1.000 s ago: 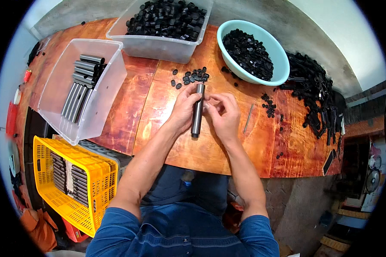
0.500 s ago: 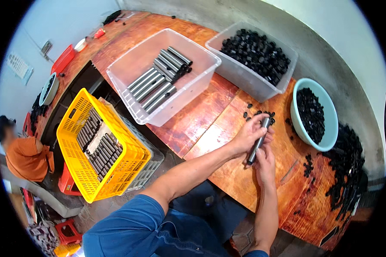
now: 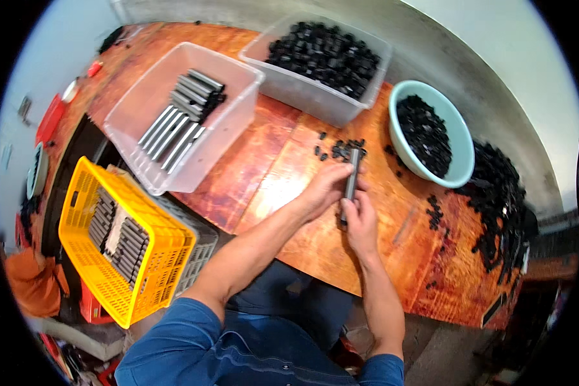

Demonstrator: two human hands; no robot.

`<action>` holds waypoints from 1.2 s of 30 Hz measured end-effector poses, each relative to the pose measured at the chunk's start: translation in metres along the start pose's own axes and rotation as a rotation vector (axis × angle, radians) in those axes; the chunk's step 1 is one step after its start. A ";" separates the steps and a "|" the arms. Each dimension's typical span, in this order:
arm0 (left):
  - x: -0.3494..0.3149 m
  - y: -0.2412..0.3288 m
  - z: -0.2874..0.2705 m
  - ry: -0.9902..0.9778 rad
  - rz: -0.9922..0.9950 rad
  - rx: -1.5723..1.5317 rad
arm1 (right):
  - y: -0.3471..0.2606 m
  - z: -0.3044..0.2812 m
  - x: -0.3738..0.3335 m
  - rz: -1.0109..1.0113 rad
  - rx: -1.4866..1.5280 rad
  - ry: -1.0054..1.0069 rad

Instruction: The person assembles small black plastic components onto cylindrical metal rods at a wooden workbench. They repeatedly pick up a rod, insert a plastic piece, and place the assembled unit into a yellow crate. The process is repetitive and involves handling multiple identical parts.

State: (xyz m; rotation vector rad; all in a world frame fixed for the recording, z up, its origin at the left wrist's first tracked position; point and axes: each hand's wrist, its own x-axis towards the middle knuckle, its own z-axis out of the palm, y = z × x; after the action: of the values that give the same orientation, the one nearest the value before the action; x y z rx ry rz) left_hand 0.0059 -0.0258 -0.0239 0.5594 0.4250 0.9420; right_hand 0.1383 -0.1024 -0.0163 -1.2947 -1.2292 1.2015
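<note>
Off the bench's left edge, a yellow crate (image 3: pixel 119 257) of slotted plastic is sitting low, carrying rows of dark grey bars; it is resting against a grey crate (image 3: pixel 196 254) of the same lattice make. Near the bench's back left corner a clear tub (image 3: pixel 180 116) with thin, cloudy walls is holding a loose stack of long metal bars (image 3: pixel 183 119), dull silver with black ends.

The left hand (image 3: pixel 325 190) is curling round the upper half of 1 bar (image 3: pixel 351 183), fingers and thumb closed on it. The bar is standing nearly on end over the middle of the bench, a narrow grey stick, smooth and matte. Just below, the right hand (image 3: pixel 361 225) is gripping the bar's lower end, fingers folded shut about it, so the 2 hands are touching along the bar. Right above the bar's top a small scatter of black caps (image 3: pixel 341 149) is lying on the glossy, reddish wooden bench (image 3: pixel 264 167).

Along the back edge a second clear tub (image 3: pixel 321 64) is brimming with black caps, small and blocky. To its right a pale teal bowl (image 3: pixel 460 154), round and smooth, is holding more of them. By the right edge a big heap (image 3: pixel 498 199) of black caps is spilling across the wood.
</note>
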 end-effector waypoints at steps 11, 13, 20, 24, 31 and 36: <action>-0.001 0.001 0.004 0.093 0.037 0.146 | -0.002 0.003 -0.002 0.034 0.015 -0.030; -0.002 0.003 0.003 0.116 0.031 0.167 | -0.002 0.003 -0.002 0.053 0.052 -0.054; -0.001 0.006 0.005 0.084 0.043 0.232 | -0.007 0.002 -0.003 0.052 0.046 -0.066; 0.000 0.002 0.001 0.089 0.072 0.270 | -0.005 0.000 -0.002 0.093 0.018 -0.089; -0.001 -0.008 0.004 0.071 0.148 0.246 | -0.010 0.009 -0.006 0.054 0.104 -0.101; 0.000 -0.010 -0.003 0.074 0.166 0.422 | -0.006 0.005 -0.006 0.049 0.106 -0.129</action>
State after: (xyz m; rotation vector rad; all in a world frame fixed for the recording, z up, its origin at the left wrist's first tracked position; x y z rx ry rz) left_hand 0.0104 -0.0298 -0.0328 0.9568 0.6584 1.0396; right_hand 0.1326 -0.1077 -0.0101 -1.1901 -1.2140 1.3855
